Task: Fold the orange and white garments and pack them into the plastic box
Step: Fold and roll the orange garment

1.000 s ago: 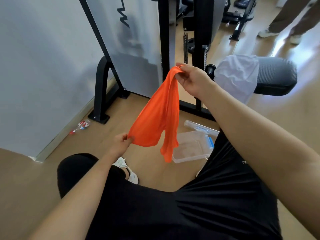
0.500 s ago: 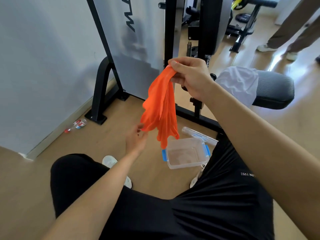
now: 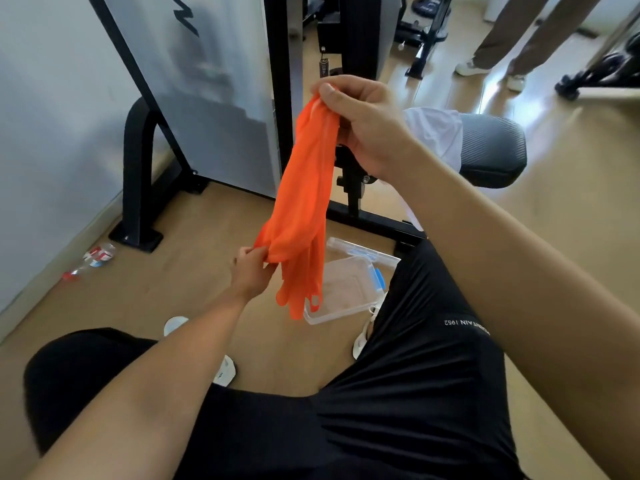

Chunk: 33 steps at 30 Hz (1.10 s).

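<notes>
Fabric up in mid-air: the thin orange stretchy garment dangles bunched from the right hand, which pinches its top, while the left hand grips the lower edge, above the clear plastic box on the floor. Smart play: pull it taut and flat before folding. The white garment lies draped on the grey padded seat.

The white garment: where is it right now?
In the head view, the white garment lies draped over the dark padded seat at upper right, just behind the right hand that holds up the orange garment.
</notes>
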Available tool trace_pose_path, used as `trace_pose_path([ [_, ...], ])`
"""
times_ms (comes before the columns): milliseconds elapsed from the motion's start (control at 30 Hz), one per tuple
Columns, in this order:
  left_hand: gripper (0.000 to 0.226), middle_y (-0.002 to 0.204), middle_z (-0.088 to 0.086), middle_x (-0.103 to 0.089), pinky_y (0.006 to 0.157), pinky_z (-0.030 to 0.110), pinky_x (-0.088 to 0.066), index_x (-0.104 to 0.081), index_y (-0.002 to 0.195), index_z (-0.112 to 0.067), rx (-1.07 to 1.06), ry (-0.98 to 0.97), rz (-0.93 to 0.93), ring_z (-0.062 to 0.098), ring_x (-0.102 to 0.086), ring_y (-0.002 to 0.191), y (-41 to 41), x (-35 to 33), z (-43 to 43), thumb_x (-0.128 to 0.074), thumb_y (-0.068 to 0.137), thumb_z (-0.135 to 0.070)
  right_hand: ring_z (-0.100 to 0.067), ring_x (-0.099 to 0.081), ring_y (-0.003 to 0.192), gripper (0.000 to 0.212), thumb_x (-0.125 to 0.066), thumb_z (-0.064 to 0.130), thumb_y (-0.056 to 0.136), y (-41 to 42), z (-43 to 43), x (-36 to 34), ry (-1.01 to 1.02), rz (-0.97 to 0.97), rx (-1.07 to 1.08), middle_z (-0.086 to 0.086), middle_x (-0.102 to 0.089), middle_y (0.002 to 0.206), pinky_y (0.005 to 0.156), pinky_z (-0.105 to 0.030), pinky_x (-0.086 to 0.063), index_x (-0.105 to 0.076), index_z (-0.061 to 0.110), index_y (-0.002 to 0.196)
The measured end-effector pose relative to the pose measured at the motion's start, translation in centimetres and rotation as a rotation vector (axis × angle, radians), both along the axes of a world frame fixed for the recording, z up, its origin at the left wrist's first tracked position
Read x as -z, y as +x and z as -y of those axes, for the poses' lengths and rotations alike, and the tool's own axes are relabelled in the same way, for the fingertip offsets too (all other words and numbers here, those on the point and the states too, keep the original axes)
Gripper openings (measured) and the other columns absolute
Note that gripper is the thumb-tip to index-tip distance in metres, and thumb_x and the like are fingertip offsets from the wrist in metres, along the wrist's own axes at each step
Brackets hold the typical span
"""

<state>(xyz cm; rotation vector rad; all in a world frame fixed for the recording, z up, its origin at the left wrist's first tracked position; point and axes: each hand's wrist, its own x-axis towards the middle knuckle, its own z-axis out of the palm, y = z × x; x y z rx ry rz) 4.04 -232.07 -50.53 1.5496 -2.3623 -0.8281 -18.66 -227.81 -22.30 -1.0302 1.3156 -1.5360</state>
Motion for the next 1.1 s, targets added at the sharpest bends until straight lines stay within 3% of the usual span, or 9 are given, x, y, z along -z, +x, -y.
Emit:
trace_pose_path([
  [133, 0.007, 0.084, 0.009, -0.07, 0.08, 0.042, -0.037, -0.067, 0.083, -0.014, 0.081, -0.157, 0.133, 0.036, -0.059, 0.1, 3.3, 1.0, -0.4, -0.068, 0.088, -0.019, -0.015, -0.069, 0.076, 0.011, -0.066, 0.012, 0.096, -1.5, -0.1, 1.3, 0.0, 0.015, 0.111, -0.006, -0.069, 0.086, 0.077, -0.036, -0.059, -0.076, 0.008, 0.095],
  [333, 0.011, 0.081, 0.015, -0.069, 0.065, 0.038, -0.04, -0.073, 0.094, -0.014, -0.038, -0.097, 0.145, 0.038, -0.062, 0.089, 8.7, 0.1, 1.2, -0.064, 0.092, -0.021, -0.02, -0.071, 0.075, 0.007, -0.071, 0.011, 0.093, -5.8, 0.1, 5.7, 0.137, 0.103, 0.435, -0.011, -0.07, 0.087, 0.072, -0.033, -0.061, -0.076, 0.009, 0.088],
  [467, 0.011, 0.083, 0.011, -0.073, 0.072, 0.038, -0.052, -0.071, 0.09, -0.021, -0.225, 0.089, -0.136, 0.03, -0.068, 0.078, 11.7, -2.3, 3.1, -0.071, 0.088, -0.01, -0.024, -0.07, 0.068, 0.002, -0.073, 0.004, 0.089, -8.3, 0.4, 9.7, 0.279, 0.198, 0.584, -0.015, -0.069, 0.082, 0.074, -0.041, -0.064, -0.072, 0.006, 0.088],
  [567, 0.014, 0.076, 0.005, -0.067, 0.069, 0.026, -0.05, -0.067, 0.083, -0.02, -0.395, 0.16, -0.357, 0.017, -0.061, 0.07, 13.3, -5.1, 3.1, -0.069, 0.09, -0.007, -0.026, -0.069, 0.069, 0.018, -0.069, -0.016, 0.079, -8.3, -0.1, 12.5, 0.334, 0.274, 0.516, -0.017, -0.069, 0.077, 0.078, -0.037, -0.06, -0.072, -0.003, 0.092],
  [667, 0.012, 0.08, 0.001, -0.066, 0.079, 0.029, -0.051, -0.068, 0.084, -0.021, -0.559, 0.168, -0.527, 0.014, -0.06, 0.074, 14.2, -7.2, 3.4, -0.068, 0.093, -0.011, -0.028, -0.063, 0.079, 0.037, -0.063, -0.023, 0.069, -7.1, -0.8, 14.8, 0.409, 0.159, 0.423, -0.012, -0.068, 0.075, 0.08, -0.035, -0.055, -0.079, 0.011, 0.071],
  [767, 0.013, 0.082, 0.003, -0.066, 0.079, 0.03, -0.051, -0.069, 0.082, -0.023, -0.668, 0.187, -0.599, 0.017, -0.059, 0.078, 15.2, -8.8, 3.8, -0.071, 0.09, -0.012, -0.023, -0.07, 0.083, 0.033, -0.069, -0.018, 0.076, -5.9, -1.4, 16.3, 0.464, -0.015, 0.405, -0.008, -0.071, 0.085, 0.076, -0.026, -0.059, -0.077, 0.007, 0.096],
  [833, 0.01, 0.083, 0.006, -0.069, 0.072, 0.027, -0.049, -0.072, 0.081, -0.021, -0.568, 0.213, -0.457, 0.019, -0.06, 0.077, 16.2, -9.5, 3.9, -0.077, 0.085, -0.014, -0.019, -0.073, 0.081, 0.028, -0.074, -0.008, 0.082, -5.5, -1.7, 16.9, 0.473, -0.118, 0.363, -0.005, -0.071, 0.087, 0.076, -0.025, -0.062, -0.073, 0.002, 0.108],
  [933, 0.005, 0.08, 0.003, -0.072, 0.063, 0.017, -0.045, -0.077, 0.082, -0.012, -0.215, 0.222, 0.024, 0.014, -0.064, 0.074, 17.4, -10.8, 3.2, -0.081, 0.081, -0.012, -0.018, -0.074, 0.077, 0.016, -0.071, -0.003, 0.089, -5.4, -2.0, 16.9, 0.442, -0.172, 0.325, 0.0, -0.068, 0.08, 0.077, -0.026, -0.062, -0.073, 0.004, 0.103],
  [1100, 0.009, 0.079, 0.008, -0.071, 0.056, 0.016, -0.045, -0.075, 0.087, -0.006, -0.07, 0.374, 0.073, 0.015, -0.059, 0.071, 18.9, -12.1, 2.1, -0.079, 0.085, -0.014, -0.021, -0.073, 0.066, 0.01, -0.07, 0.012, 0.093, -6.1, -2.1, 16.6, 0.497, -0.335, 0.359, -0.005, -0.071, 0.071, 0.072, -0.033, -0.063, -0.074, 0.017, 0.085],
])
